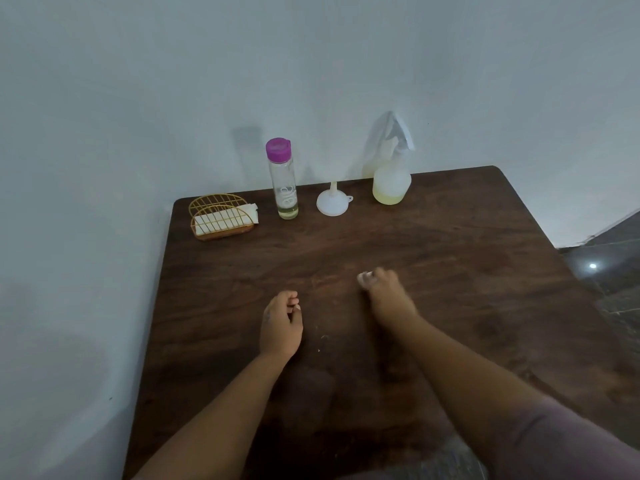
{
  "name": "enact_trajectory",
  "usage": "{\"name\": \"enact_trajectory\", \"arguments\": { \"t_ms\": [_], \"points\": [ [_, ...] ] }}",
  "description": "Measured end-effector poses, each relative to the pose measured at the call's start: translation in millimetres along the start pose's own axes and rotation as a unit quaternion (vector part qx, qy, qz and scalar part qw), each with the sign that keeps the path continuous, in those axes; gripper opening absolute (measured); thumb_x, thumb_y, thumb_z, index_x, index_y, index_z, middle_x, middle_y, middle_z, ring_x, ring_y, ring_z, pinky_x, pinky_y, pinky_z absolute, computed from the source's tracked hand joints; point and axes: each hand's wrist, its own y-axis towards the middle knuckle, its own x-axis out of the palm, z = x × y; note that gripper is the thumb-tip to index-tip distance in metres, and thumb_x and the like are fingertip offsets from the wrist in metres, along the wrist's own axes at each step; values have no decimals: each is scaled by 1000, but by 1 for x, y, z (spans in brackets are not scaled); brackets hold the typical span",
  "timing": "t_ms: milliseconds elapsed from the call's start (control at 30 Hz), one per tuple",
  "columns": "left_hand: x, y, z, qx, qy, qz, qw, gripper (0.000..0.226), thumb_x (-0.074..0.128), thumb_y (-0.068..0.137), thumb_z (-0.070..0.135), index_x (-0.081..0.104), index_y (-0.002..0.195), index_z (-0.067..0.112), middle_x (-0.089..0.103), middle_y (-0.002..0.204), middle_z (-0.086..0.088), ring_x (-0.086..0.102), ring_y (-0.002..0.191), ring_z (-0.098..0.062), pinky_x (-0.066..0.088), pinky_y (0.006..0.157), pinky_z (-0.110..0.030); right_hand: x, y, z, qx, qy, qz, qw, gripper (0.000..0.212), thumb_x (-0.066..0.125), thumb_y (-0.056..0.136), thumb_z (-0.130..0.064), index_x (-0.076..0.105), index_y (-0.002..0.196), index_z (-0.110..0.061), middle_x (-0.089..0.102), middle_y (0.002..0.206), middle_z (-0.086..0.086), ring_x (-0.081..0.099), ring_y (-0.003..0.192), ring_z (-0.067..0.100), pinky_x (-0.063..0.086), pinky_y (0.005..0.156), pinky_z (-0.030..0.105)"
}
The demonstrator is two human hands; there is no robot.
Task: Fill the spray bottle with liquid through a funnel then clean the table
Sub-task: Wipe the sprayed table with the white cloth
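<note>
Head view looked down on a dark wooden table [433, 271] pushed against a pale wall. Along its far edge stood four things. At about 10 o'clock sat a gold wire holder [220, 216] with white napkins [225, 221] in it. Just right of it, near 11 o'clock, a clear glass bottle [284, 181] with a purple cap stood upright, a little yellowish liquid at its bottom. At 12 o'clock a white funnel [332, 202] rested upside down, wide mouth on the wood and spout pointing up. At 1 o'clock the spray bottle [391, 174] stood upright with its trigger head on, pale yellow liquid filling its lower part; it was apart from the funnel.

Both hands were near the table's middle, well apart from those things. The left hand [280, 323] had its fingers curled in loosely and held nothing. The right hand [384, 289], toward 1 o'clock of the left, was blurred, its fingers bunched round a small white wad [365, 278], pressed to the wood as far as I could tell
</note>
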Motion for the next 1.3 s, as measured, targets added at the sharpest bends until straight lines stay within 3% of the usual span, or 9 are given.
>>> {"name": "enact_trajectory", "arguments": {
  "t_ms": [233, 367, 467, 533, 700, 900, 1000, 1133, 1300],
  "points": [
    [0, -4, 6, 23, -4, -3, 1000, 23, 54, 95, 12, 60, 116, 18, 57, 106, 12, 57, 105, -10, 48, 94, -28, 37, -63, -47, -367, -100, -30, 925, 22, 55, 83, -22, 73, 95, -24, 64, 95, -4, 58, 83, 17, 52, 61, 24],
    [5, -13, 11, 37, 5, -27, 999, 26, 55, 95, 12, 59, 119, 19, 56, 105, 13, 57, 106, -8, 48, 96, -27, 4, -46, 48, -47, -24, 115, 992, 15, 65, 78, -15, 74, 86, -6, 67, 94, 17, 62, 91, 39, 53, 80, 36],
    [9, -23, 8, 36, -1, -26, 999, 25, 56, 95, 11, 60, 119, 17, 57, 106, 12, 57, 105, -10, 49, 96, -29, -23, -46, 87, 164, 67, 222, 959, 33, 47, 79, -9, 70, 97, 5, 62, 102, 25, 55, 97, 45, 48, 86, 45],
    [10, -29, 6, 34, -4, -26, 999, 25, 56, 94, 11, 60, 118, 16, 58, 106, 11, 58, 104, -10, 50, 96, -29, -24, -45, 83, 220, 103, 162, 956, 40, 41, 90, -10, 61, 121, 2, 50, 128, 23, 45, 119, 41, 39, 101, 42],
    [7, -36, 2, 14, -9, -6, 1000, 24, 57, 94, 10, 61, 117, 14, 58, 103, 9, 59, 101, -12, 49, 95, -30, 15, -72, 24, -14, -8, 10, 1000, 42, 41, 94, -12, 55, 133, -19, 55, 134, 5, 54, 119, 26, 48, 95, 37],
    [1, -36, -7, -2, -8, 17, 1000, 20, 59, 93, 10, 62, 112, 14, 57, 101, 10, 59, 102, -15, 51, 93, -33, 38, -98, -39, -313, -61, 12, 948, 35, 42, 79, -26, 74, 92, -21, 66, 84, -2, 62, 73, 19, 52, 63, 27],
    [-2, -39, -7, -5, -7, 13, 1000, 23, 59, 93, 12, 61, 116, 15, 57, 104, 11, 58, 102, -11, 49, 94, -29, 11, -61, -11, -100, 76, 112, 986, 23, 57, 88, -23, 69, 103, -9, 64, 97, 12, 61, 90, 32, 48, 82, 34],
    [-6, -40, -12, -13, -7, 18, 1000, 25, 60, 93, 13, 60, 118, 15, 59, 108, 9, 58, 103, -11, 50, 95, -31, -33, -32, 43, 209, 221, 126, 944, 56, 56, 88, -1, 46, 142, -13, 40, 134, 19, 48, 119, 36, 38, 101, 32],
    [-9, -38, -14, -12, -8, 25, 1000, 27, 62, 92, 14, 60, 119, 15, 61, 111, 6, 58, 99, -9, 50, 93, -29, -58, -44, 72, 240, 215, 219, 921, 23, 53, 85, 6, 65, 104, 2, 43, 120, 21, 53, 90, 31, 41, 84, 28]
  ]
}}
